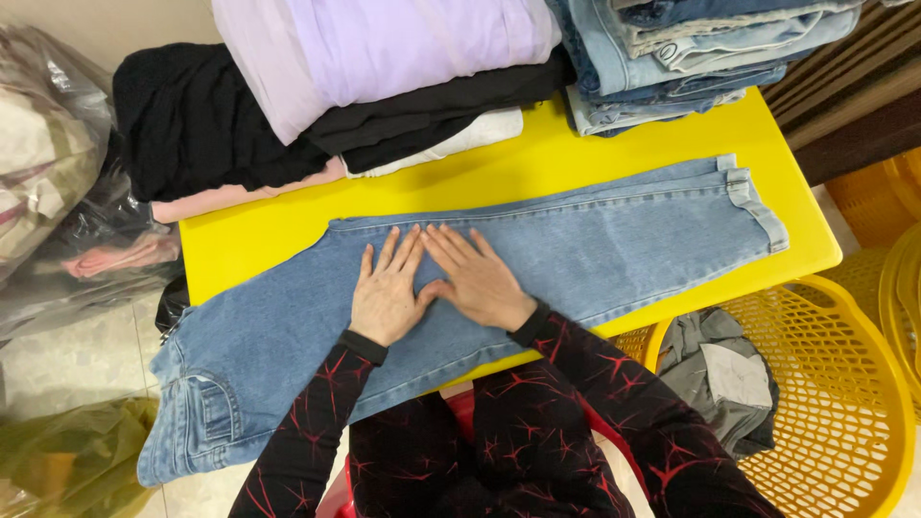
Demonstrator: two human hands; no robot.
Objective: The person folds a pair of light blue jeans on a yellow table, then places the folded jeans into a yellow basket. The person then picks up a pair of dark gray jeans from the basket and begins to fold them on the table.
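A pair of light blue jeans point(595, 245) lies folded lengthwise across a yellow table point(537, 163), waist hanging off the left edge and leg cuffs at the right. My left hand point(386, 288) and my right hand point(477, 278) rest flat on the middle of the jeans, side by side, thumbs touching, fingers spread and pointing away from me. Neither hand grips the denim. Both arms wear black sleeves with red marks.
Folded clothes are stacked at the table's far side: a black, lilac and white pile point(326, 86) and a pile of folded jeans point(681, 58). A yellow mesh basket point(844, 403) with a grey garment point(720, 374) stands at the right. Plastic bags point(58, 192) sit at the left.
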